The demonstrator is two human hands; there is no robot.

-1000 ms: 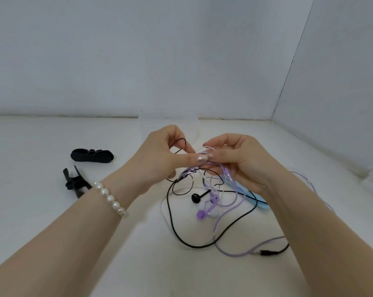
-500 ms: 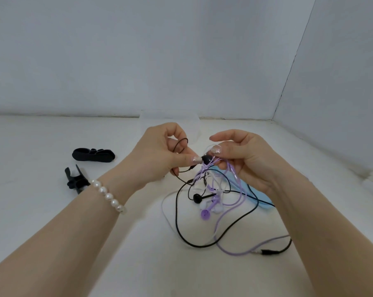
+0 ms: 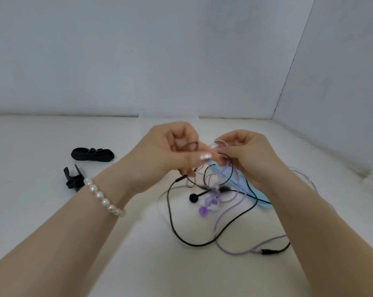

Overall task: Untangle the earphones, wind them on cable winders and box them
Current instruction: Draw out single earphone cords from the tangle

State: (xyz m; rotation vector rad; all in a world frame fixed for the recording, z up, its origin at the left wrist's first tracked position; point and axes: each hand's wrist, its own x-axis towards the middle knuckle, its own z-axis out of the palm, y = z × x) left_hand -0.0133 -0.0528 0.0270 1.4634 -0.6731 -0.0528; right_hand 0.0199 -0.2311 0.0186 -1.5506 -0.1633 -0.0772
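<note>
Likely light and limp, the black cord (image 3: 170, 213) and purple cord (image 3: 222, 217), snarled beside the blue winder (image 3: 264, 202), are best worked at the crossings, where left hand (image 3: 164, 155) and right hand (image 3: 247, 155) each pinch loops.

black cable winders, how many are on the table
2, both left of the left hand: one black cable winder lies farther back, the other black winder sits nearer, partly behind the bracelet wrist. More may be hidden.

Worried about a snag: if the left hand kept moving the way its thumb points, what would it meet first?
Likely the right hand: the left hand's thumb points rightward at its fingertips, with thin purple earphone cable looped between them. Depth is unclear.
</note>
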